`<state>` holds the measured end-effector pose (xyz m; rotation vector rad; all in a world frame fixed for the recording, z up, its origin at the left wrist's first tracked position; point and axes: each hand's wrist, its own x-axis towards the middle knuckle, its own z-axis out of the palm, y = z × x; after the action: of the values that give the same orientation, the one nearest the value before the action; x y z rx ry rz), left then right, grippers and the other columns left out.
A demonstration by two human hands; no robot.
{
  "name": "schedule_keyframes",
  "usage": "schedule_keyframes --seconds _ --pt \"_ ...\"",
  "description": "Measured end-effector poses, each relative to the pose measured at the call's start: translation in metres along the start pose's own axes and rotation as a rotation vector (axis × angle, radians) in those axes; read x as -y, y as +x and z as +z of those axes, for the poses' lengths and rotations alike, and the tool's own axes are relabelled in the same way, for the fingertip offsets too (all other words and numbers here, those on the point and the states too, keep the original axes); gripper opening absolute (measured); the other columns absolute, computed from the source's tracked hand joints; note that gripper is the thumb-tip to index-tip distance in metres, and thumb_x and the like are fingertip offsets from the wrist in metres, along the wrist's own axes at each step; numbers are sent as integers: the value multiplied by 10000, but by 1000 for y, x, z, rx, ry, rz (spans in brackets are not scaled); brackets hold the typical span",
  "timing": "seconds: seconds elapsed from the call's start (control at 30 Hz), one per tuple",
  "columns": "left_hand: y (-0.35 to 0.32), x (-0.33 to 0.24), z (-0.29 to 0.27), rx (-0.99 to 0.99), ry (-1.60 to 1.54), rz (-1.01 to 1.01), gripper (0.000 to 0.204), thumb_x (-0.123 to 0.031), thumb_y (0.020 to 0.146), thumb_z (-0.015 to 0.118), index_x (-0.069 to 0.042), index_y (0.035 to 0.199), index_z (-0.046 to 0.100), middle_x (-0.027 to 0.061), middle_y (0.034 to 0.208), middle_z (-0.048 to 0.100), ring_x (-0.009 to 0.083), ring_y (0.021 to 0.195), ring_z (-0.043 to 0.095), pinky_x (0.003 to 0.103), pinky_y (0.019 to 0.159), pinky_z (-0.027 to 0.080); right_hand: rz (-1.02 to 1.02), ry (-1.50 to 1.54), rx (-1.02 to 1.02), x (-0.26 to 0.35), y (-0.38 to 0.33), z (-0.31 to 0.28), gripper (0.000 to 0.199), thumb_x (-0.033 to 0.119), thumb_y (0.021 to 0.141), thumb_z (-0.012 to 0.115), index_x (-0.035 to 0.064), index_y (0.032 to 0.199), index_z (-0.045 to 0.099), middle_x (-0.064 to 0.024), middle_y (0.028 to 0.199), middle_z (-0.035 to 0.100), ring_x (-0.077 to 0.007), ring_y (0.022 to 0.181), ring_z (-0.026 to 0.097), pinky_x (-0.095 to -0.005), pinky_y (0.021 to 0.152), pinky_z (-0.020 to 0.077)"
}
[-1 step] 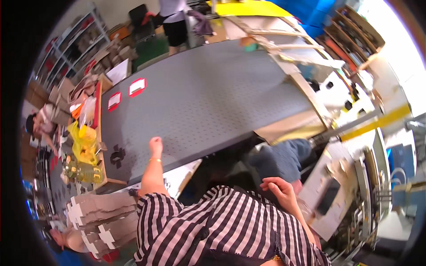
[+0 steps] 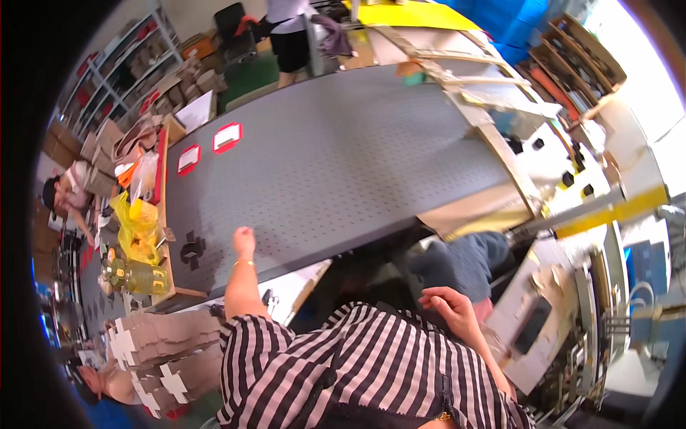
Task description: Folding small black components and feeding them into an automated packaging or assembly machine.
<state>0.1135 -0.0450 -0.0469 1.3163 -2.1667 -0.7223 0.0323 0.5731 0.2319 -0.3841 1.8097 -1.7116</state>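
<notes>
My left hand (image 2: 244, 243) is curled into a loose fist above the near edge of the large grey perforated table (image 2: 321, 150). No object shows in its fingers. A gold-coloured bracelet (image 2: 244, 262) circles that wrist. A dark flat cut-out piece (image 2: 191, 250) lies on the table to the left of this hand. My right hand (image 2: 451, 309) hangs in front of my striped shirt, fingers loosely bent and apart, holding nothing. Beyond it is a blue-grey cloth (image 2: 461, 264). Two red-bordered white pieces (image 2: 227, 137) rest toward the table's far left.
A wooden frame (image 2: 500, 150) runs along the table's right side. At the left edge stand a yellow plastic bag (image 2: 136, 232) and a clear yellowish jug (image 2: 146, 277). Brown stacked pieces (image 2: 168, 350) sit lower left. Another person (image 2: 287, 43) stands beyond the table; one more is at left.
My left hand has shifted slightly left and toward me over the table edge. The surroundings have slid a little to the right in view. My right hand keeps its pose.
</notes>
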Motion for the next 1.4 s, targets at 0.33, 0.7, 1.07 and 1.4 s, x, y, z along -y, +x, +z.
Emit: schedule_keyframes --seconds 0.33,0.7,1.07,1.4 --pt "38 46 -108 51 621 -290 549 -76 810 692 -186 1307 484 147 1401 408 332 1256 454 441 974 465 -66 -545 296 26 136 85 265 145 919 607 15 1149 628 -129 998 695 -232 923 678 -325 807 535" --pt "71 30 -67 222 409 116 134 -18 787 626 -25 902 692 161 904 695 362 863 670 427 772 538 -132 -618 307 22 108 85 292 174 905 626 0 1140 626 -160 994 681 -275 904 671 -353 788 543" --pt "-229 -464 -77 1318 -627 1253 133 -125 784 765 -51 871 697 23 783 653 109 722 607 249 654 478 -501 -609 -495 38 -44 -29 310 107 862 652 49 1165 629 -122 1106 659 -279 1028 622 -363 901 481" --pt "-518 -592 -121 1741 -717 1831 136 -85 759 776 -50 873 712 61 829 674 172 759 606 294 674 494 -419 -578 -894 1 -281 -99 318 164 855 693 80 1157 643 -98 1111 658 -254 1052 599 -365 935 457"
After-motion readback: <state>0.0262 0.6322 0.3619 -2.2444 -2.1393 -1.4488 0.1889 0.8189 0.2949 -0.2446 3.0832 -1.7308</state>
